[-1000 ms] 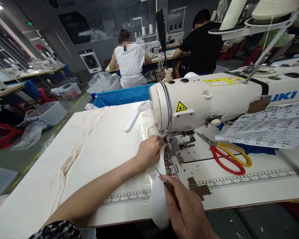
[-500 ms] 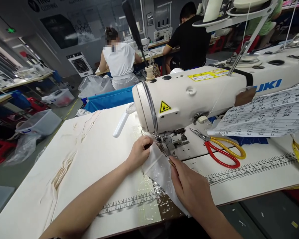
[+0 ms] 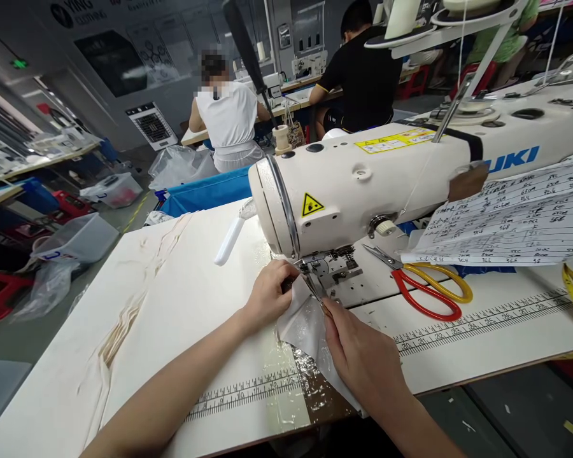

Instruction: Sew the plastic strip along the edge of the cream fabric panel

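My left hand (image 3: 271, 294) is closed on the upper edge of a white fabric piece (image 3: 309, 327), right beside the needle area of the white sewing machine (image 3: 334, 197). My right hand (image 3: 365, 353) grips slim metal tweezers (image 3: 314, 287), whose tips point up toward the needle area, over the fabric. The fabric hangs down between both hands, over the front of the table. Fingers and the machine head hide the exact spot where the tweezer tips meet the cloth.
Scissors with red and yellow handles (image 3: 424, 289) lie right of the needle area, below a handwritten sheet (image 3: 510, 219). A white-handled brush (image 3: 229, 242) lies left of the machine head. Stacked pale cloth (image 3: 119, 331) covers the table's left. Two people sit at machines beyond.
My left hand has shifted slightly right, toward the tweezers, and the fabric's upper part is more bunched between the hands. The right hand keeps its grip on the tweezers.
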Action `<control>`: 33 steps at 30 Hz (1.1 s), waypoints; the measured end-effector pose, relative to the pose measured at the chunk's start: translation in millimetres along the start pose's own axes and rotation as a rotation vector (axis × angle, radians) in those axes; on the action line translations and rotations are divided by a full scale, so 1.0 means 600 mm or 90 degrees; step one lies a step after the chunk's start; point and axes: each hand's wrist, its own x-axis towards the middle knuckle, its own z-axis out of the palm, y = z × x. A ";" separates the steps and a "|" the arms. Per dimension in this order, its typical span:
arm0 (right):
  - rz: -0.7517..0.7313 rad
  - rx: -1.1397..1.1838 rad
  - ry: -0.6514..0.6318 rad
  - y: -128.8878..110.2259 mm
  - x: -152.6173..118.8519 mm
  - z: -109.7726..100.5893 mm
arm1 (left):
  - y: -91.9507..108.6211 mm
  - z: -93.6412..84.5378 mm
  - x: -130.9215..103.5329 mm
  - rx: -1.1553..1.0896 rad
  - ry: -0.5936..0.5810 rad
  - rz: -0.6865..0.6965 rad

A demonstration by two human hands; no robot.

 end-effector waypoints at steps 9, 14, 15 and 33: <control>0.012 0.019 0.007 -0.003 -0.002 -0.002 | -0.007 0.003 -0.002 0.013 0.016 0.013; 0.023 0.012 -0.001 -0.002 -0.001 0.001 | -0.008 0.001 -0.004 -0.021 0.016 0.012; 0.024 0.010 -0.005 -0.001 -0.001 0.002 | -0.008 0.002 -0.004 -0.021 0.023 0.019; 0.006 -0.017 -0.007 -0.003 0.002 0.003 | -0.006 0.001 0.006 0.119 0.055 0.263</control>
